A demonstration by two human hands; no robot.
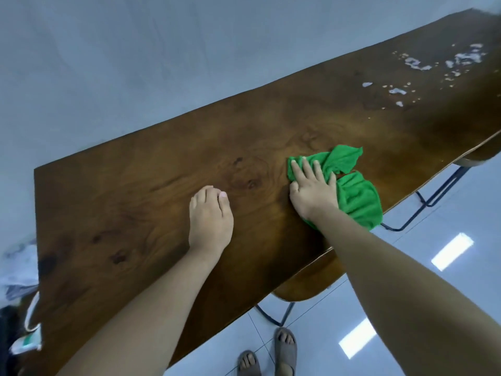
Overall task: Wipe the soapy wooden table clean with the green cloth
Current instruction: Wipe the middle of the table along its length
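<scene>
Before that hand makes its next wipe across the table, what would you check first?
1. Green cloth pressed flat under the right hand: ok.
2. Left hand resting on the table, apart from the cloth: ok.
3. Soap foam at the far right end wiped off: not ok.
4. Tabletop between cloth and foam free of objects: ok.
5. Cloth dry enough to lift more soap: cannot tell.

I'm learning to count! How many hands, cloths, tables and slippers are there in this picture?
Hands: 2, the left hand and the right hand
Green cloth: 1
Wooden table: 1
Slippers: 2
Total: 6
</scene>
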